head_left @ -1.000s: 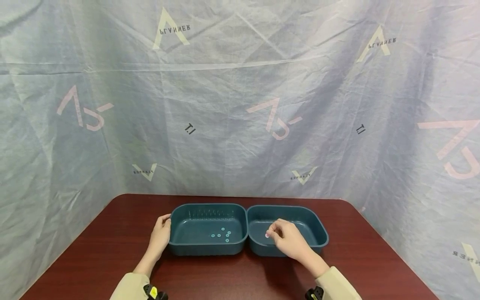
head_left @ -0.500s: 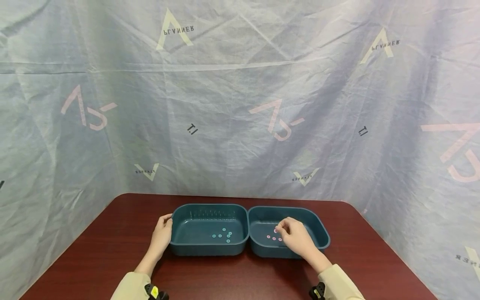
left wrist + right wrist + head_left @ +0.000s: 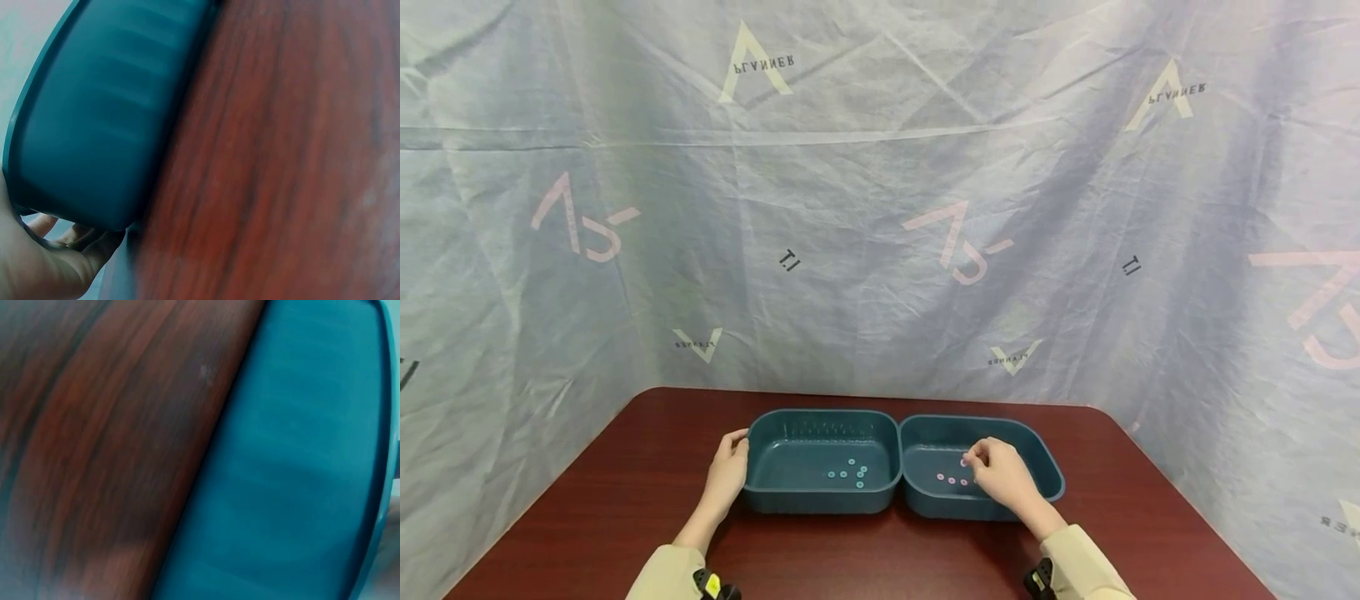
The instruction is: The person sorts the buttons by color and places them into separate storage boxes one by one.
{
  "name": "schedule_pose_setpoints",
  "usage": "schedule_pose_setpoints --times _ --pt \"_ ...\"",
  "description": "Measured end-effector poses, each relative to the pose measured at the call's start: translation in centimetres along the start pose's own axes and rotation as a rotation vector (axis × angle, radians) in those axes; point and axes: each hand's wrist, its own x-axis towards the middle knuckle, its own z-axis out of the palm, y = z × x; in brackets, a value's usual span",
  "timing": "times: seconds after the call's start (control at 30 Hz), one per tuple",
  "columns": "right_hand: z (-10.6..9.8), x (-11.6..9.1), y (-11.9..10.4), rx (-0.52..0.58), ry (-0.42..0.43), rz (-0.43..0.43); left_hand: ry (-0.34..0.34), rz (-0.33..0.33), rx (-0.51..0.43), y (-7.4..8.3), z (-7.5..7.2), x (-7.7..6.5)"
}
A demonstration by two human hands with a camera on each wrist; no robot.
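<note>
My left hand (image 3: 727, 471) grips the left end of a dark teal plastic basin (image 3: 820, 502). In the left wrist view, its curled fingers (image 3: 94, 250) lie against the basin's outer end wall. Over a second teal basin (image 3: 925, 503), my right hand (image 3: 1003, 473) pinches a small pink disc (image 3: 964, 462) between thumb and forefinger. Below it, several more pink discs (image 3: 952, 480) lie in a row on that basin's floor. Several light-blue discs (image 3: 843, 474) lie in the left basin. The right wrist view shows mostly the outer wall, hiding the fingertips.
Both basins stand side by side, ends meeting, on a dark red wood-grain table (image 3: 850, 558). A grey printed cloth (image 3: 850, 333) hangs behind the table and along its sides.
My right hand has shifted to the right over the right basin, uncovering the pink discs on its floor. The left hand keeps its hold; the head view has turned slightly.
</note>
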Motion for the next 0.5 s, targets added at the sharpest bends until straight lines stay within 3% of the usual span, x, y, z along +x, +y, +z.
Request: schedule_pose_setpoints --times 0.5 --pt "-0.1 1.0 1.3 -0.031 0.004 0.044 0.003 -0.001 -0.012 0.0 0.4 -0.1"
